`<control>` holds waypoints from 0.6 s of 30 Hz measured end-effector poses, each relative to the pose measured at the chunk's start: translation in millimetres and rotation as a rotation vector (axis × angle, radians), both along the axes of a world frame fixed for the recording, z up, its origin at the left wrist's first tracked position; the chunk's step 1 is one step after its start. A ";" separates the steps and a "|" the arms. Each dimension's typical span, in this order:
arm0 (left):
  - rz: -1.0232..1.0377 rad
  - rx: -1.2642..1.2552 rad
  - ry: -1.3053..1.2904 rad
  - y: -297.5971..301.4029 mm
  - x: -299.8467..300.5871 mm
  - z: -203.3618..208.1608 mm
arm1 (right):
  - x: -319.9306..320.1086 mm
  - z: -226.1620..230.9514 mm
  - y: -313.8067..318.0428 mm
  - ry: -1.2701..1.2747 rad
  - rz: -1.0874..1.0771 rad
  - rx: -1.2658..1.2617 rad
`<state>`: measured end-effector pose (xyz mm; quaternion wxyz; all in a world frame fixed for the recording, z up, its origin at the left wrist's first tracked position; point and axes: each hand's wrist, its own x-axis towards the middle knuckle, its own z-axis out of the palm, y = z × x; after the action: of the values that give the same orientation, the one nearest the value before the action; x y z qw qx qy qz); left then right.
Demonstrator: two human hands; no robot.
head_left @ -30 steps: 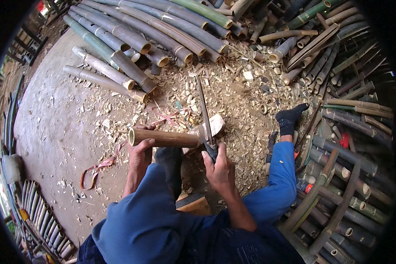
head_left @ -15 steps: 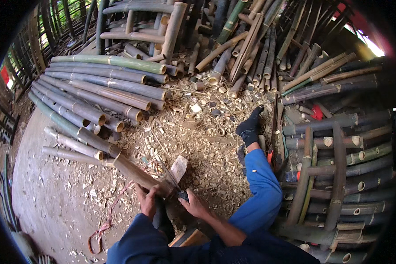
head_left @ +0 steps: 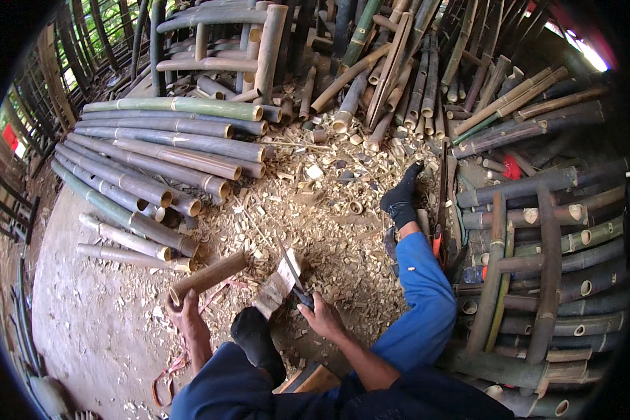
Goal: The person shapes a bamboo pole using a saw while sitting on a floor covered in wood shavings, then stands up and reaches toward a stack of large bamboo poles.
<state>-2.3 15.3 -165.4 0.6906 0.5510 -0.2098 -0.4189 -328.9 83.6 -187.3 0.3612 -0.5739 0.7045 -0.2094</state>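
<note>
Down low, the left hand (head_left: 183, 316) is closed around the near end of a short brown bamboo piece (head_left: 208, 277), which slants up to the right. The right hand (head_left: 322, 318) is wrapped tight on the dark handle of a knife (head_left: 292, 275), its blade pointing up and away. Between the two hands stands a pale wooden block (head_left: 278, 283), and the far end of the bamboo piece lies just beside it.

No boxes or labels show. Two small red things do — one red patch (head_left: 10, 137) at the far left past the fence bars, and one red bit (head_left: 512, 168) among the poles on the right.

One stack of long bamboo poles (head_left: 154, 157) lies on the left, about ten of them, grey and green, cut ends facing right. Many more poles (head_left: 539, 210) are piled on the right and at the back — too many to count. Two feet in black socks show: one (head_left: 401, 197) stretched out far, one (head_left: 255, 336) close in, with blue trouser legs (head_left: 420, 301).

Bare grey ground (head_left: 84, 315) is covered with pale wood chips (head_left: 315, 210). Green leaves show outside at the top left.
</note>
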 end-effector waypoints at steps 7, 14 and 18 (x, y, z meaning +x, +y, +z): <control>0.124 0.055 0.297 -40.0 17.8 -53.2 | 12.2 -8.4 1.1 0.114 0.052 0.189; -0.129 0.009 0.393 -0.5 11.5 -5.5 | 7.8 28.7 -1.6 -0.109 -0.002 0.131; 0.014 0.095 0.493 22.9 0.1 -23.1 | 24.7 46.5 -0.8 -0.018 0.138 0.049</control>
<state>-2.2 38.2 -188.6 0.6970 0.4654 -0.0112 -0.5454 -304.3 82.8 -140.8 0.3949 -0.6103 0.6649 -0.1718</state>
